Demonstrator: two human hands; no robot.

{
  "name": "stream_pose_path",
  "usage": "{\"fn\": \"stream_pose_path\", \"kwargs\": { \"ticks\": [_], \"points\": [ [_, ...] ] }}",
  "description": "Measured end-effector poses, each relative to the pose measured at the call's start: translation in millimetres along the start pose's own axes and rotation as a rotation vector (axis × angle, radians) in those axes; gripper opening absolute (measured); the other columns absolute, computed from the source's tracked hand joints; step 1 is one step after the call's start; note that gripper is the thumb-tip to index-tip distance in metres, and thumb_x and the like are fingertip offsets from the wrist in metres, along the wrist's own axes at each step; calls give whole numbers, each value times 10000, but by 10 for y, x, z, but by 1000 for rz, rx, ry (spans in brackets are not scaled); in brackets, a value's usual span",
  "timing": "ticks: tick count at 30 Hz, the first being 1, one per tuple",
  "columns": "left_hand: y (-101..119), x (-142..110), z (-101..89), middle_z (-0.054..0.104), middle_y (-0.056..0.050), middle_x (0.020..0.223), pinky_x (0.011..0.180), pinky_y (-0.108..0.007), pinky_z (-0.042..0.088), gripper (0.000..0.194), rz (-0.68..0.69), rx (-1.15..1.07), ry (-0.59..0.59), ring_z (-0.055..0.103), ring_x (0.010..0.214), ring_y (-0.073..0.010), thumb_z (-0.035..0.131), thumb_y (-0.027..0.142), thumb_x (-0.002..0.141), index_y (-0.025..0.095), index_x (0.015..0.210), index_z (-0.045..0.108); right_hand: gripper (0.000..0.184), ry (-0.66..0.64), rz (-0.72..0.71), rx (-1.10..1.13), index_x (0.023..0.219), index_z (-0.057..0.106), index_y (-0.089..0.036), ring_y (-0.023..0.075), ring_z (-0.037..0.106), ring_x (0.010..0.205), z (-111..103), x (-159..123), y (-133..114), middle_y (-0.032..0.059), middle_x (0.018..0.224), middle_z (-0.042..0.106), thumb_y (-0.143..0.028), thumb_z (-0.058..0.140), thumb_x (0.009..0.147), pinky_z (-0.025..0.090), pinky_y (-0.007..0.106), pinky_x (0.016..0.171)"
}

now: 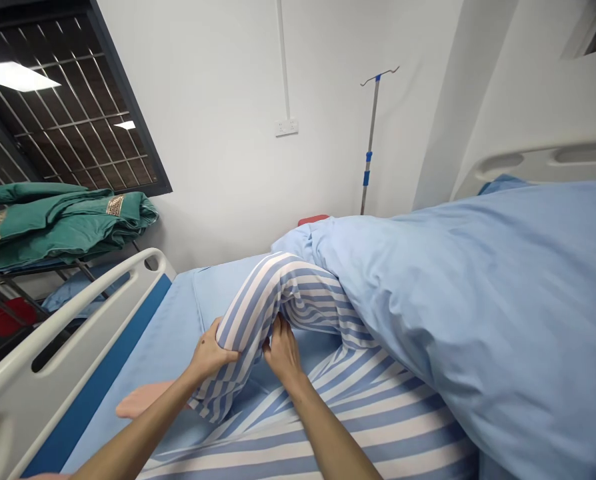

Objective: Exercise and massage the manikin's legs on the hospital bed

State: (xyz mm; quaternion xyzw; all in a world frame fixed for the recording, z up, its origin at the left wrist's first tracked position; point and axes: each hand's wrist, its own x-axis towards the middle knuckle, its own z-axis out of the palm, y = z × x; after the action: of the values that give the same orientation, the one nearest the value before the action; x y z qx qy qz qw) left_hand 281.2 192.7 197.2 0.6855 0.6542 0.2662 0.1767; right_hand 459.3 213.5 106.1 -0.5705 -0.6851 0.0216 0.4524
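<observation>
- Hospital ward vibes: white wall at the back, smooth blue bedsheet across the mattress
- Left hand: arm reaching in from 7 o'clock, fingers wrapped firmly round the outer side of the striped pyjama leg, just below the raised knee
- Right hand: arm coming from 5 o'clock, fingers also grasping, dug into the inner side of the same leg, almost touching the left hand
- Pyjama leg: soft blue-and-white striped cloth, knee bent up near the middle of the view, fabric a bit bunched
- Puffy pale blue duvet from 3 o'clock, lying against the knee
- White bed rail with a blue band at 8 o'clock, some open sheet between it and the left arm
- Pink foot-shaped bit by the cuff at 8 o'clock, sock or bare skin, can't tell
- Farther off: IV pole around 1 o'clock, folded green blankets on a metal rack at 10 o'clock
</observation>
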Motion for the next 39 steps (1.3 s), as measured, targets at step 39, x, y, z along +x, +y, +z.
{"fn": "stream_pose_path", "kwargs": {
  "ticks": [39],
  "points": [
    [-338,-142,-1065,580,-46,1139,769,-312,426,819,-47,546,-186,536,1021,-274,645,338,489,295,1267,393,297,-344,24,-90,1032,585,-119,233,591,931,-195,57,-78,134,983,641,-216,424,803,407,297,827]
  ]
}}
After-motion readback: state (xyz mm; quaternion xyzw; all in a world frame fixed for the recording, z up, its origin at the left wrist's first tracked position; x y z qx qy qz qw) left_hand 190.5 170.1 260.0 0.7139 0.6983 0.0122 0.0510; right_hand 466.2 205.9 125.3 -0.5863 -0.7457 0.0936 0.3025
